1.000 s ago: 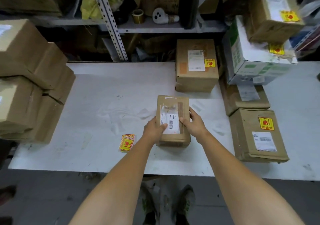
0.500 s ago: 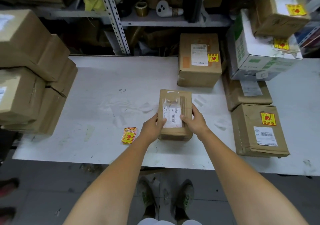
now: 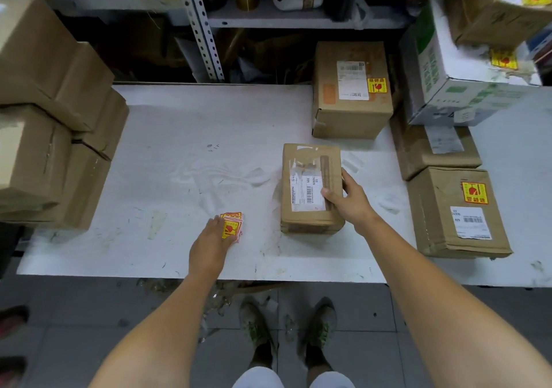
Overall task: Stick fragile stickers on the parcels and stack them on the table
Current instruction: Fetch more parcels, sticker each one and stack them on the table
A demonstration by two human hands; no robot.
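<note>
Hands and frame edges are hiding things.
At seven o'clock the left hand (image 3: 209, 247) is covering the near corner of the sticker stack (image 3: 234, 224), grip unclear. The right hand (image 3: 352, 202) is hiding the right side of the parcel (image 3: 307, 211); its label print is too small. Brown boxes (image 3: 35, 124) at nine o'clock and a blurred box (image 3: 493, 20) at two are running off-frame.

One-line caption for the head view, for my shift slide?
Right hand grips an unstickered parcel on the white table while left hand touches the fragile-sticker stack.
</note>
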